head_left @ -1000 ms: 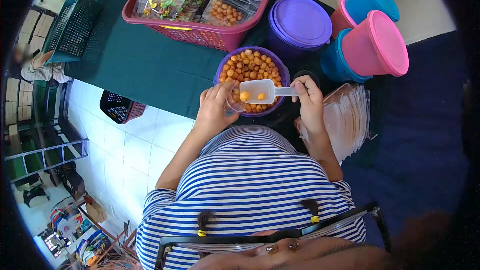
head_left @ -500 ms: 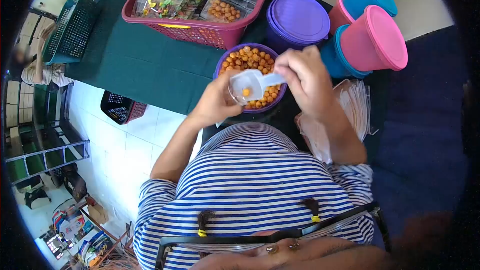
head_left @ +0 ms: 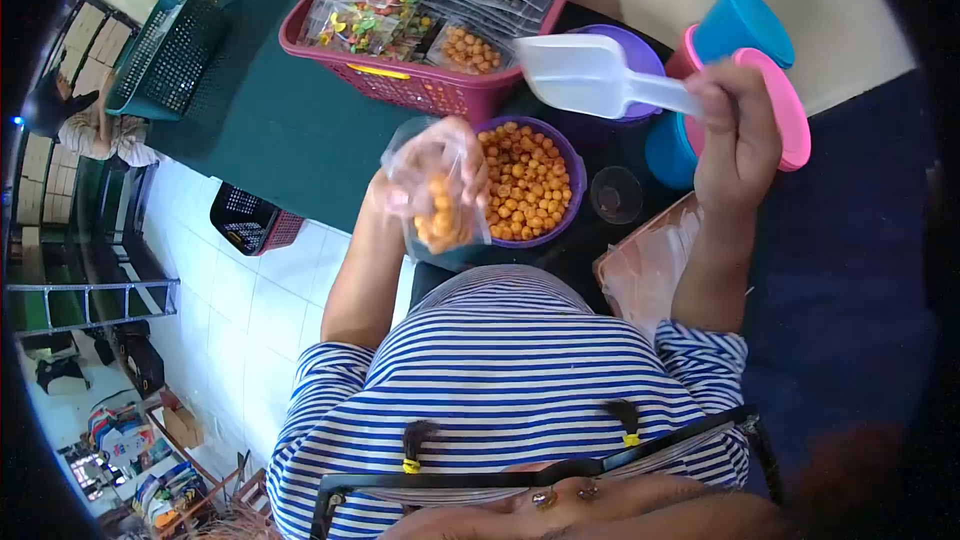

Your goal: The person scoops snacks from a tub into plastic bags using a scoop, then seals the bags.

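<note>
- Filling of the small clear bag (head_left: 438, 202) looks like the step in hand: the left hand (head_left: 440, 175) is closed around its top, holding it up in front of the purple bowl (head_left: 572, 202), with orange snack balls gathered in its lower part.
- Right hand (head_left: 738, 130) is closed on the handle of the white scoop (head_left: 585, 72), raised above the bowl and level with the lidded purple tub (head_left: 640, 60); the scoop appears empty.
- Bowl of orange balls (head_left: 525, 180) sits on the dark bench (head_left: 270, 125) just beside the bag, with a small dark cup (head_left: 616, 194) next to it.
- Good practice, in my judgement: keep the bag mouth pinched open and held over the bowl, so strays drop back in rather than onto the floor.
- Scoop would be best dipped shallow and tipped slowly at the bag mouth, its tip inside the opening.
- Stack of empty bags (head_left: 645, 265) lies by the right elbow; the red basket (head_left: 430, 90) beyond the bowl holds packed bags.
- Risk: a limp bag can fold shut, so steady it before pouring.
</note>
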